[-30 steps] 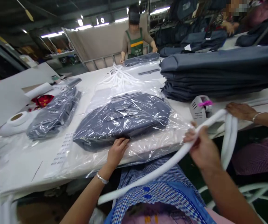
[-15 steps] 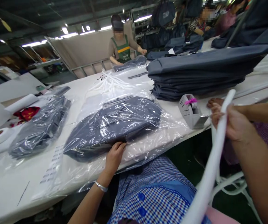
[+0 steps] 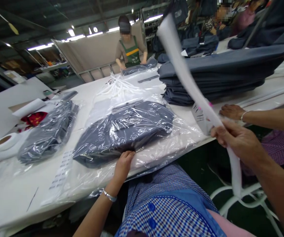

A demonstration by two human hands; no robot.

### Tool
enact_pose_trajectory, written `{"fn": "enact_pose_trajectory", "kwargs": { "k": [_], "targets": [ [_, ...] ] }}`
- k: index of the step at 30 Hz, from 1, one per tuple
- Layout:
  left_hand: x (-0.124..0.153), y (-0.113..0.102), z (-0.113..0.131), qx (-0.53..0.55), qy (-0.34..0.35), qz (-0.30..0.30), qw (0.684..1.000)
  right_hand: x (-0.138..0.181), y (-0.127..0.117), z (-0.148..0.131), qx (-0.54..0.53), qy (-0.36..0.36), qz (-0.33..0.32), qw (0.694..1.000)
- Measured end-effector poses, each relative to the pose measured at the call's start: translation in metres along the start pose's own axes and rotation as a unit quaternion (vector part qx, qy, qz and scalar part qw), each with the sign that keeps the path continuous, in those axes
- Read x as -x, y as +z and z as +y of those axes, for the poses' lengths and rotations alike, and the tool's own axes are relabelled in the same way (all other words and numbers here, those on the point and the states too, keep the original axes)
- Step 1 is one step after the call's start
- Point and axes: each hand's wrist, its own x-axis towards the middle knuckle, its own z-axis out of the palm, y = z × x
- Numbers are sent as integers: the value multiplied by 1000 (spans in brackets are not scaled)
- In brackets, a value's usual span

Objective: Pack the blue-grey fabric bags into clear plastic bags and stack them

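A dark blue-grey fabric bag [image 3: 124, 130] lies inside a clear plastic bag [image 3: 161, 144] on the table in front of me. At its near edge my left hand [image 3: 124, 164] has its fingers together and curled against the plastic; the fingertips are partly hidden. My right hand [image 3: 233, 136] is closed around a long white strip, perhaps foam tubing [image 3: 185, 74]. Blurred by motion, the strip's upper part leans up and left across a fabric stack, while its lower end hangs below the hand.
A stack of folded dark fabric bags [image 3: 225, 70] and a tape dispenser [image 3: 199, 117] stand to the right, near a co-worker's hand [image 3: 232, 112]. Another wrapped bag [image 3: 48, 135] and a white roll [image 3: 6, 143] are left. White strips [image 3: 118, 87] lie behind; a person [image 3: 132, 49] works opposite.
My right hand has swung the white strip's upper end up and to the left, over the tape dispenser. My left hand stays at the wrapped bag's near edge.
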Motion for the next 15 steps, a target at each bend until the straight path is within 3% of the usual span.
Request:
{"fn": "enact_pose_trajectory", "kwargs": {
  "k": [3, 10, 13, 15],
  "targets": [
    [-3, -5, 4, 15, -6, 2, 1000, 9, -21, 14, 177, 0, -78, 981],
    [-8, -26, 15, 58, -32, 41, 997, 33, -29, 38, 188, 71, -332, 922],
    [-11, -32, 21, 70, -22, 74, 995, 39, -35, 46, 177, 122, -369, 904],
    [-17, -32, 28, 50, 9, 85, 995, 43, -44, 51, 172, 130, -333, 918]
  ]
}}
